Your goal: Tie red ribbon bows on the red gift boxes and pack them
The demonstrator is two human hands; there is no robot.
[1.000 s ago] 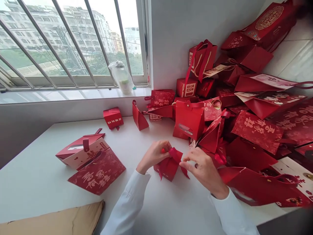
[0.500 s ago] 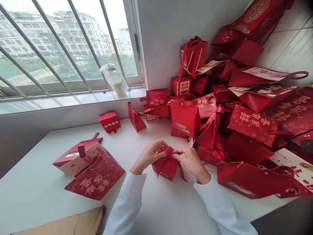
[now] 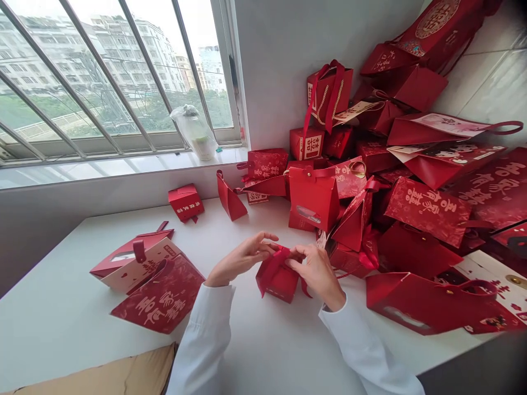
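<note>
A small red gift box (image 3: pixel 278 280) with a red ribbon (image 3: pixel 272 262) stands on the white table (image 3: pixel 66 307) in front of me. My left hand (image 3: pixel 242 258) pinches the ribbon at the box's top from the left, some fingers stretched out. My right hand (image 3: pixel 317 271) pinches the ribbon from the right, fingers curled. Both arms wear white sleeves.
A large heap of red gift bags and boxes (image 3: pixel 411 164) fills the table's right side up to the tiled wall. Flat red bags (image 3: pixel 148 280) lie at left, a small red box (image 3: pixel 185 202) near the window sill, a plastic-wrapped jar (image 3: pixel 195 131) on the sill, a brown envelope (image 3: pixel 102 376) at the front.
Both hands have closed in on the top of the small box and keep working the ribbon; the left fingers have spread out more. The box sits slightly more upright.
</note>
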